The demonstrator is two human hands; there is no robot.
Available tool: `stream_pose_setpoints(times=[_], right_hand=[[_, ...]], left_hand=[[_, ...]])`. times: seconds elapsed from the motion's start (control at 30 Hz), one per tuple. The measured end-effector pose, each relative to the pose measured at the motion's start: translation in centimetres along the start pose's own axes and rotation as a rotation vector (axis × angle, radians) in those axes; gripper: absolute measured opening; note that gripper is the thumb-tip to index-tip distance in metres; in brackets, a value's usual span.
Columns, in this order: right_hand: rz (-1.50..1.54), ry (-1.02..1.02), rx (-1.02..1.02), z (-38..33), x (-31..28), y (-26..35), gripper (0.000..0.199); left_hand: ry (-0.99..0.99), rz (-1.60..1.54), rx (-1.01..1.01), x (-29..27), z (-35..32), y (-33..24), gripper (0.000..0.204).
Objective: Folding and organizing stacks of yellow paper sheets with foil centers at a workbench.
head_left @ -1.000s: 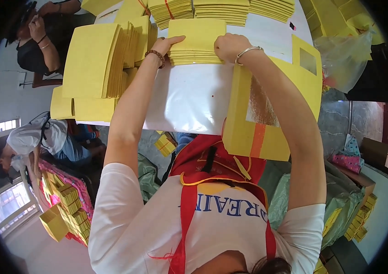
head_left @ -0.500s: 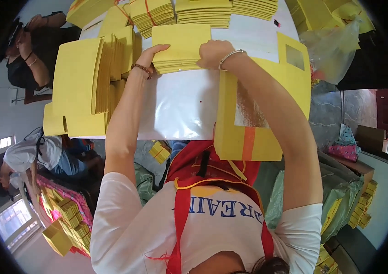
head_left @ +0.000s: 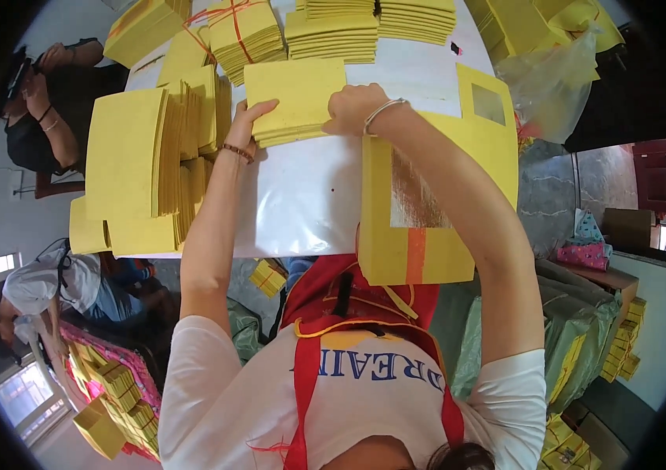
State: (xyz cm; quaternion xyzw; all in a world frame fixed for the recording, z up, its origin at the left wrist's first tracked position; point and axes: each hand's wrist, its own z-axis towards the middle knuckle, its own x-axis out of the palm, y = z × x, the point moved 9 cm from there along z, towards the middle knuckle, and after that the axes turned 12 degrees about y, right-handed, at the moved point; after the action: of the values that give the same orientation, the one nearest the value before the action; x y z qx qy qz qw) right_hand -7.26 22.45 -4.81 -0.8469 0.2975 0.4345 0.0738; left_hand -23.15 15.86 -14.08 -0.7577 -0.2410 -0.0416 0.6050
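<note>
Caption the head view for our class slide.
Left hand and right hand flank a yellow stack on a white tabletop.

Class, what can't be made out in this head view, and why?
Head view:
Left hand: fingertips, thumb aside, hidden by the yellow stack.
Silvery window: right edge covered by the right forearm.
Far middle pile: cut off by upper edge.
Dark object: too small to identify.
</note>
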Motion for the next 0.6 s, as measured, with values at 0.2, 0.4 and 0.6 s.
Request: stream_pose_setpoints(times=[0.2,0.4,0.6], right_hand=[[0.753,-0.115,-0.206,-2.9,-2.9,-9.6,0.066],[0.916,-0.222,-0.259,-4.4,-2.8,-16.7,0.09],[1.16,-0.375,-0.469,-5.1,-4.9,-18.0,0.093]], left_hand=[[0.043,-0.16,0.25,2.4,-2.2,-1.9,0.061],[0.165,0.07,0.444,8.4,0.2,-10.8,0.069],[0.45,0.366,0.452,16.7,5.5,-15.5,0.062]])
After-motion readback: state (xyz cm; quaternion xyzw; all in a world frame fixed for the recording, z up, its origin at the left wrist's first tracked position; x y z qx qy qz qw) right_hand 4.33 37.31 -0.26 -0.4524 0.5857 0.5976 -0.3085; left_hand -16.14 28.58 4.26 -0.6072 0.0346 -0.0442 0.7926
